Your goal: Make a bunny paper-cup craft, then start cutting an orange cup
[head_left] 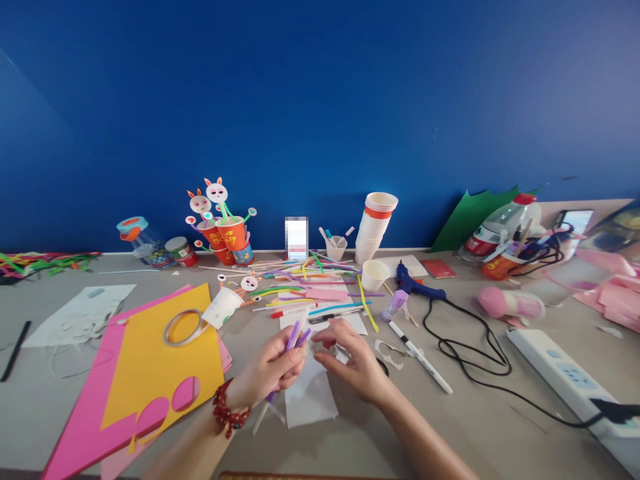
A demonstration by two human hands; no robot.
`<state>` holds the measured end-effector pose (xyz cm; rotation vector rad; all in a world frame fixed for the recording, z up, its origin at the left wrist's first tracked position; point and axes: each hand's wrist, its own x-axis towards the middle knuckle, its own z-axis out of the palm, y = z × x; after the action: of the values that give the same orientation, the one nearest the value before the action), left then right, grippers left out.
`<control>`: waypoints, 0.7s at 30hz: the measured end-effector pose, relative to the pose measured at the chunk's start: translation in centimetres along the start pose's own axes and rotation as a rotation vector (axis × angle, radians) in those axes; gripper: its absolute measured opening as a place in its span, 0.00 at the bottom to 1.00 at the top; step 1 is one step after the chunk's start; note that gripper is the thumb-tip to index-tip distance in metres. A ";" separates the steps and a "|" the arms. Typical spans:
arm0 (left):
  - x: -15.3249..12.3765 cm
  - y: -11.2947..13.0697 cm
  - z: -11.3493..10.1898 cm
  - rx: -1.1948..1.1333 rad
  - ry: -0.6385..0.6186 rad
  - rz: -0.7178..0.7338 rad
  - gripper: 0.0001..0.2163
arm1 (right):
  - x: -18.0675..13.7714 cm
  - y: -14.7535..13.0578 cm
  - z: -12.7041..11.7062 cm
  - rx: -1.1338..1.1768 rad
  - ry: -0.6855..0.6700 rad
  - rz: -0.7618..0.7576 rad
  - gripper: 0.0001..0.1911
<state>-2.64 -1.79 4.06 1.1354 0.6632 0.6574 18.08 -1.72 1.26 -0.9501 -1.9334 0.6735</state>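
My left hand (273,370), with a red bead bracelet on the wrist, is closed around purple and white straws (295,335) that stick up between its fingers. My right hand (350,360) is beside it, fingers curled toward the straw tips in a pinch on a small clear piece that I cannot name. Both hands hover over white paper sheets (310,397) on the grey table (470,420). A heap of coloured straws (305,287) lies just beyond the hands.
Yellow and pink foam sheets (150,367) with a tape ring (183,328) lie at left. Decorated cups with bunny faces (223,227), a paper cup stack (375,227), a blue glue gun (417,287) with black cord, a marker (420,357), a power strip (565,373) and a bottle (500,227) surround them.
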 end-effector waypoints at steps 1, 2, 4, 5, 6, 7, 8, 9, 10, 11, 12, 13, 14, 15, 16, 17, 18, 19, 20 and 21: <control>0.0 0.1 0.0 -0.003 -0.004 -0.004 0.15 | -0.1 0.1 0.0 0.020 -0.003 0.013 0.10; 0.0 0.1 0.1 -0.007 -0.011 -0.006 0.15 | -0.1 0.2 0.1 0.034 -0.008 0.025 0.11; -0.1 0.1 0.3 -0.016 -0.024 -0.003 0.15 | -0.2 0.4 0.2 0.063 -0.012 0.054 0.10; -0.1 0.2 0.3 -0.019 -0.026 0.001 0.15 | -0.2 0.5 0.3 0.086 -0.007 0.072 0.09; -0.1 0.2 0.4 -0.020 -0.022 0.000 0.15 | -0.2 0.5 0.3 0.120 0.001 0.095 0.08; -0.1 0.2 0.4 -0.020 -0.015 -0.005 0.15 | -0.2 0.5 0.4 0.165 0.014 0.122 0.09; -0.1 0.3 0.4 -0.022 -0.006 -0.011 0.14 | -0.1 0.6 0.4 0.217 0.033 0.151 0.10; -0.1 0.3 0.3 -0.025 0.000 -0.019 0.14 | -0.1 0.6 0.4 0.267 0.050 0.179 0.11; 0.0 0.3 0.3 -0.029 0.004 -0.028 0.14 | 0.0 0.6 0.4 0.307 0.062 0.203 0.12; 0.0 0.3 0.2 -0.035 0.007 -0.036 0.14 | 0.0 0.5 0.3 0.333 0.066 0.224 0.12; 0.0 0.3 0.1 -0.041 0.008 -0.043 0.14 | 0.0 0.5 0.3 0.344 0.064 0.240 0.11; 0.0 0.3 0.1 -0.046 0.007 -0.046 0.14 | 0.0 0.5 0.3 0.344 0.058 0.252 0.11; 0.0 0.3 0.0 -0.051 0.005 -0.048 0.14 | 0.0 0.5 0.2 0.342 0.047 0.261 0.11; 0.1 0.3 0.0 -0.053 0.002 -0.048 0.14 | 0.0 0.4 0.2 0.345 0.034 0.265 0.11; 0.0 0.2 0.0 -0.055 0.002 -0.047 0.14 | 0.0 0.4 0.2 0.348 0.019 0.264 0.11; 0.0 0.2 0.0 -0.056 0.003 -0.047 0.14 | 0.0 0.4 0.2 0.350 0.004 0.257 0.10; 0.0 0.1 0.1 -0.057 0.008 -0.048 0.14 | 0.0 0.4 0.2 0.349 -0.005 0.246 0.10; 0.1 0.1 0.0 -0.059 0.019 -0.050 0.14 | 0.0 0.3 0.1 0.342 -0.001 0.234 0.10; 0.1 0.0 0.0 -0.064 0.035 -0.052 0.14 | 0.0 0.3 0.0 0.328 0.019 0.225 0.10; 0.1 -0.1 0.0 -0.070 0.054 -0.053 0.13 | 0.1 0.3 -0.1 0.309 0.048 0.220 0.10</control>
<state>-2.54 -1.72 3.98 1.0352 0.7082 0.6630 18.30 -1.46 1.10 -0.9786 -1.6360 1.0330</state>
